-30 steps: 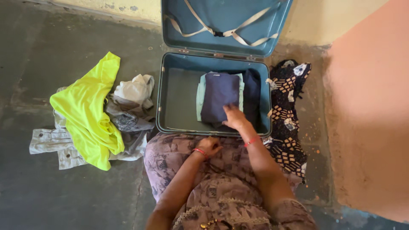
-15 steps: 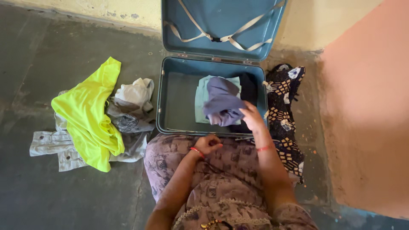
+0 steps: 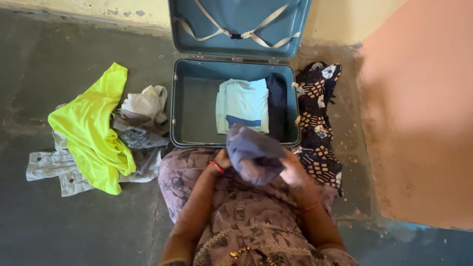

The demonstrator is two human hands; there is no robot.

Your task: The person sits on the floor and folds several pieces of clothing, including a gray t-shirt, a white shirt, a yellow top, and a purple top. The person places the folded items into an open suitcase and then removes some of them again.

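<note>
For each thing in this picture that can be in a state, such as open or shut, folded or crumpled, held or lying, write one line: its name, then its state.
suitcase: open, lid up.
lid straps: buckled, crossed.
light blue shirt: folded flat in the suitcase.
dark garment: folded beside it.
purple-grey garment: bunched, held over the lap.
left hand: gripping it.
right hand: gripping it.
neon yellow shirt: unfolded on the pile.
white cloth: crumpled.
patterned cloth: loose on the floor.

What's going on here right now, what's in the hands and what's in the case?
A person sits on the floor at an open blue suitcase. Both hands, left hand and right hand, hold a bunched dark blue garment over the lap, just in front of the case. Inside lie a folded light blue shirt and a dark folded piece beside it. A neon yellow shirt tops a loose clothes pile on the floor.
</note>
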